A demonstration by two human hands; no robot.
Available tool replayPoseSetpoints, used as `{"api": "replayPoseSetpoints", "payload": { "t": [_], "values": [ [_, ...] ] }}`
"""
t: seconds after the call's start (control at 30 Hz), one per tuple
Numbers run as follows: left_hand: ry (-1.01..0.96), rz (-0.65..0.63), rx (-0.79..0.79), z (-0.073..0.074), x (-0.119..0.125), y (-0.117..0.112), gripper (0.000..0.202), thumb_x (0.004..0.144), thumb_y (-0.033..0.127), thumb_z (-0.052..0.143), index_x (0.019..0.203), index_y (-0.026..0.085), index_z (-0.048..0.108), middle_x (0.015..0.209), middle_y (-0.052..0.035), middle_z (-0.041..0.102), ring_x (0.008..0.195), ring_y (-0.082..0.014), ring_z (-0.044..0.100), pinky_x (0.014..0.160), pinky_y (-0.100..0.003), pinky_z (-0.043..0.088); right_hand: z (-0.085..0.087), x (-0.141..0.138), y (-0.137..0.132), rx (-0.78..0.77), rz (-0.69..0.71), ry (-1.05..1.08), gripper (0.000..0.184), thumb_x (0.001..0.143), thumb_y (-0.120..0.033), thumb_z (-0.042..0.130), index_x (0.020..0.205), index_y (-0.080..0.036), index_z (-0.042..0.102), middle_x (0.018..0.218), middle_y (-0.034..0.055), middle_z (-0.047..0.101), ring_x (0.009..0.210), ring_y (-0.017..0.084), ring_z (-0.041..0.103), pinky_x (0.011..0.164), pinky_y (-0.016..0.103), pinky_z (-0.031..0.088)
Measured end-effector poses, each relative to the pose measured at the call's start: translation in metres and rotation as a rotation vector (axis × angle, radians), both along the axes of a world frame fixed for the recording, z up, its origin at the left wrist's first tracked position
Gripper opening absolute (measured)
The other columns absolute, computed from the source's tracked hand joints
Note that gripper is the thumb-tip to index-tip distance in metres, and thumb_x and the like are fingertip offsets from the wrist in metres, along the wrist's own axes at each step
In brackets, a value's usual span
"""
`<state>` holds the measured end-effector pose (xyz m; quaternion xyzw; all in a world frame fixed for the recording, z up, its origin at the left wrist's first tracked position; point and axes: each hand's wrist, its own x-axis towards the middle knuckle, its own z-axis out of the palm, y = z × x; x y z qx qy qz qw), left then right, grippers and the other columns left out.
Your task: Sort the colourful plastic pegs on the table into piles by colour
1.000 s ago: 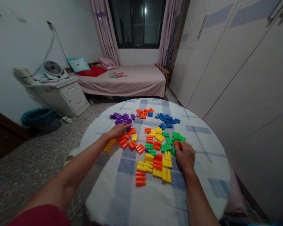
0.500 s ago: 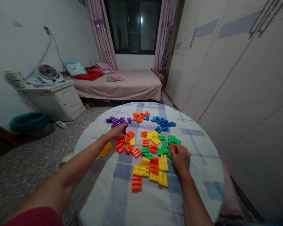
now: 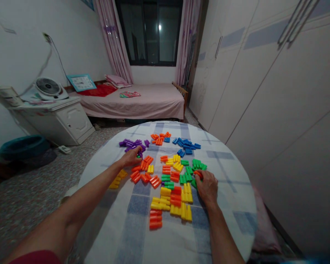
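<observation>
My left hand (image 3: pixel 130 157) reaches to the near edge of a heap of purple plastic building blocks (image 3: pixel 129 143). Its fingers are bent and closed around a small green building block (image 3: pixel 139 156), of which only a sliver shows. At the right, my right hand (image 3: pixel 208 186) pinches an orange building block (image 3: pixel 198 174) beside the green blocks (image 3: pixel 199 164). Between the hands lie joined rows of orange, yellow and green blocks (image 3: pixel 165 178). Loose orange blocks (image 3: pixel 154 181) lie just nearer than my left hand.
The round table has a checked cloth (image 3: pixel 132 234). Blue blocks (image 3: pixel 188 143) and more orange blocks (image 3: pixel 159 141) lie at its far side; yellow blocks (image 3: pixel 117 180) lie beside my left forearm. Beyond are a bed (image 3: pixel 154 99), a cabinet (image 3: pixel 74 123) with a fan, and a wardrobe (image 3: pixel 264 110).
The whole view has shifted slightly left and down. Both hands stay at the same spots among the blocks, and no block has visibly moved.
</observation>
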<state>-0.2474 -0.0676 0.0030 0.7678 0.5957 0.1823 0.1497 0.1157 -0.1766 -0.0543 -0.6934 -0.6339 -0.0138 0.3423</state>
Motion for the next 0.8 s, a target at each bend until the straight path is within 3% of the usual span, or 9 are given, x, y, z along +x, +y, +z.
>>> {"api": "replayPoseSetpoints", "payload": {
  "t": [0.1, 0.17, 0.33, 0.57, 0.8],
  "values": [
    [-0.235, 0.122, 0.013, 0.009, 0.01, 0.002, 0.041, 0.067, 0.036, 0.06, 0.103, 0.02, 0.046, 0.086, -0.0003, 0.06, 0.059, -0.0126, 0.054, 0.048, -0.023, 0.043, 0.0, 0.0, 0.0, 0.003, 0.004, 0.003, 0.022, 0.084, -0.029, 0.046, 0.093, -0.022, 0.065, 0.092, 0.0042, 0.065, 0.093, 0.021, 0.052, 0.082, 0.033, 0.032],
    [-0.363, 0.138, 0.021, 0.017, 0.027, 0.003, 0.042, 0.068, 0.037, 0.06, 0.103, 0.02, 0.045, 0.09, -0.0011, 0.059, 0.059, -0.0116, 0.054, 0.045, -0.021, 0.043, 0.0, 0.0, 0.001, 0.004, 0.002, 0.015, 0.023, 0.084, -0.03, 0.046, 0.094, -0.022, 0.065, 0.092, 0.0042, 0.065, 0.094, 0.021, 0.052, 0.082, 0.034, 0.032],
    [-0.458, -0.099, -0.042, 0.022, 0.1, -0.001, 0.036, 0.068, 0.033, 0.062, 0.097, 0.018, 0.047, 0.091, -0.0003, 0.057, 0.057, -0.0083, 0.052, 0.046, -0.02, 0.043, -0.001, 0.0, 0.001, 0.023, 0.0, 0.084, 0.025, 0.084, -0.032, 0.045, 0.093, -0.021, 0.065, 0.092, 0.0044, 0.065, 0.092, 0.021, 0.052, 0.083, 0.034, 0.033],
    [-0.378, -0.245, 0.009, 0.014, 0.208, -0.007, 0.034, 0.07, 0.031, 0.062, 0.099, 0.019, 0.048, 0.085, 0.001, 0.059, 0.068, -0.0127, 0.054, 0.065, -0.025, 0.046, -0.003, 0.0, 0.0, 0.109, -0.115, 0.144, 0.03, 0.085, -0.035, 0.04, 0.098, -0.021, 0.063, 0.096, 0.0061, 0.064, 0.094, 0.022, 0.053, 0.083, 0.035, 0.036],
    [-0.2, -0.358, 0.033, 0.008, 0.263, -0.022, 0.034, 0.076, 0.031, 0.057, 0.107, 0.019, 0.05, 0.093, -0.004, 0.063, 0.083, -0.0191, 0.06, 0.074, -0.03, 0.047, 0.0, 0.001, 0.003, 0.213, -0.191, 0.206, 0.046, 0.086, -0.041, 0.038, 0.123, -0.017, 0.052, 0.12, 0.0122, 0.057, 0.11, 0.025, 0.051, 0.09, 0.038, 0.038]
  ]
}}
